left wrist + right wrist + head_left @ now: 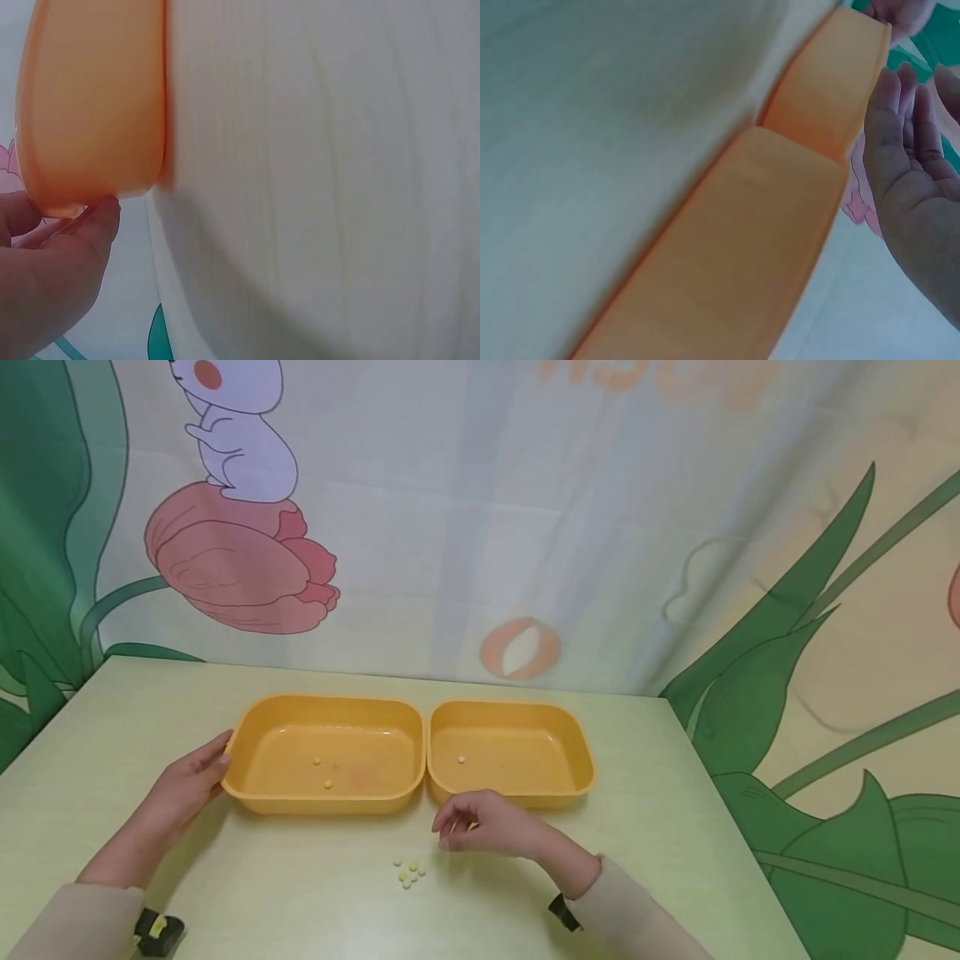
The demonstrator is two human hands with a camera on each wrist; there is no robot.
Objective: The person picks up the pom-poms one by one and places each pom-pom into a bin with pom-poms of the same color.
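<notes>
Two yellow-orange plastic bins stand side by side with their rims together. My left hand (186,782) grips the left end of the left bin (322,804), thumb at the rim and fingers under its lip in the left wrist view. Two small round yellowish pellets (327,785) lie in that bin, and one whitish pellet (461,760) in the right bin (558,800). My right hand (491,824) hovers just in front of the right bin, fingers loosely bent, with nothing visible between them. Several white and yellow pellets (408,875) lie grouped on the table below and left of it.
The pale wood-grain table (300,885) meets a printed curtain (420,552) behind the bins. Another printed cloth with green leaves (780,693) hangs along the right side. Black wrist devices, one a black strap piece (159,933), show at both sleeves.
</notes>
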